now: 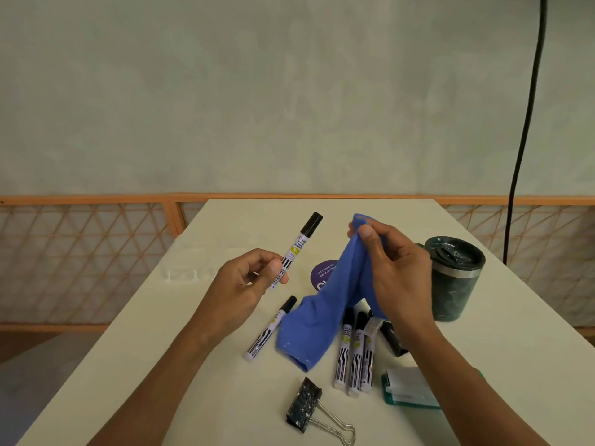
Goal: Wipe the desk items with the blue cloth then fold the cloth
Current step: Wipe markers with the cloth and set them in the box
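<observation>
Blue cloth [325, 304] hangs from the right hand [396, 268], whose fingers pinch its top corner; its tail rests on the surface [161, 365]. The left hand [244, 281] grips a raised black-capped marker [297, 249], apart from the cloth. Best next: wrap the cloth round the barrel and draw it lengthwise.

Soft, even daylight fills the room; where it comes from I cannot tell. The wall [289, 91] looks flat and pale, dimming a little toward the upper corners. The table [161, 333] is bright without burning out, and shadows on it are faint and short: a thin one beside the clip [304, 405], a softer one under the hanging cloth [322, 304]. The lid of the cup [454, 278] shows a small glint. Straight lines bend near the edges: the rail [96, 199] bows, the cable [528, 123] curves. Everything is slightly soft; print on the raised marker [297, 249] cannot be read, and a smeared patch sits on the table's left.
</observation>
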Tool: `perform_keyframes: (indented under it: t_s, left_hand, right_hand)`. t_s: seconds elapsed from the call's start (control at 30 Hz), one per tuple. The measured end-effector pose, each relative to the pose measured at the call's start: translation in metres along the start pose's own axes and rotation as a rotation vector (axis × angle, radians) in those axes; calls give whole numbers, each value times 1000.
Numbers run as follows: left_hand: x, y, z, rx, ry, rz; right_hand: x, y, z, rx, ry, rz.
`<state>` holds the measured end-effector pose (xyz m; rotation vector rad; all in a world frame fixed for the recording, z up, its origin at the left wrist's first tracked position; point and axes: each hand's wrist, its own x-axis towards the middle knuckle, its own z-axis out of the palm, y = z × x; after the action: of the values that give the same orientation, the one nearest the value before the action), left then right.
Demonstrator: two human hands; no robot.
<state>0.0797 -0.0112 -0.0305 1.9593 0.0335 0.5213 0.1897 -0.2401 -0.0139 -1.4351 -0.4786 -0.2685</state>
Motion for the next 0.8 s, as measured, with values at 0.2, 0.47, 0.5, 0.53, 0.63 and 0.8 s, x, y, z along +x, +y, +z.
perform_keyframes:
  t_s: [0.2, 0.47, 0.5, 0.53, 0.63, 0.8]
  left_hand:
    - [-1, -9, 4, 156, 118, 79]
    - [5, -28, -13, 550, 363, 239]
    - [6, -29, -17, 529, 409, 214]
    - [8, -31, -23, 498, 457, 190]
    - [10, -34, -40, 328, 614, 106]
    - [11, -44, -65, -8, 778, -51]
  right_hand:
    - [-4, 3, 12, -25, -134, 18]
    - [-7, 10, 9, -261, -157, -86]
    - [-8, 11, 10, -277, -160, -91]
    - [-10, 11, 11, -292, -166, -103]
    - [-15, 10, 15, -334, -182, -154]
    - [-25, 13, 20, -422, -227, -286]
